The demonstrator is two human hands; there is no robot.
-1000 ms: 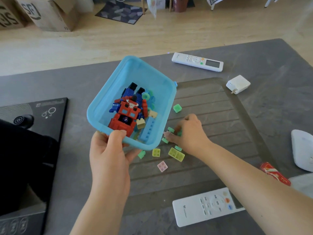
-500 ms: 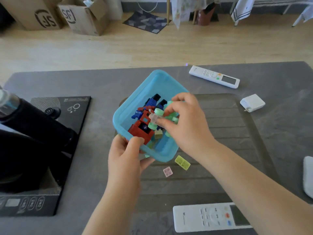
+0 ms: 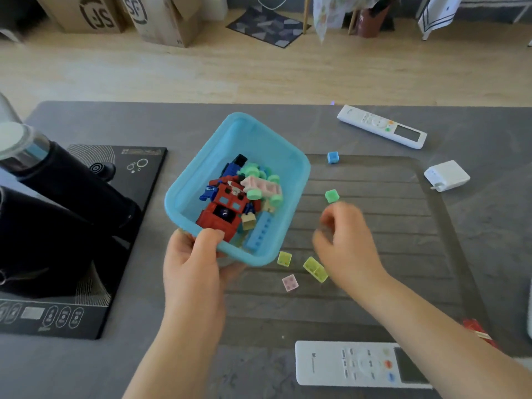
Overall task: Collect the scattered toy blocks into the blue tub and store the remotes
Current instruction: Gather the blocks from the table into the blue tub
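My left hand (image 3: 193,260) grips the near corner of the blue tub (image 3: 259,133), thumb over the rim, holding it tilted above the grey table. Inside lie a red and blue toy robot (image 3: 223,208), green and pink blocks and a long blue brick. My right hand (image 3: 345,243) hovers blurred to the right of the tub, fingers loosely curled and nothing seen in them. On the ribbed mat lie a green block (image 3: 331,195), a blue block (image 3: 333,157), two yellow blocks (image 3: 284,258) (image 3: 315,269) and a pink block (image 3: 290,282). One white remote (image 3: 381,126) lies at the back, another white remote (image 3: 354,364) near me.
A black induction cooktop (image 3: 115,168) with a dark kettle (image 3: 57,197) on it fills the left. A white charger (image 3: 446,175) lies at the right, a red packet (image 3: 479,331) by my right forearm. Cardboard boxes (image 3: 161,15) stand on the wooden floor beyond the table.
My right hand carried blocks from the mat into the tub, let them go and moved back out to the right. The tub stayed in my left hand.
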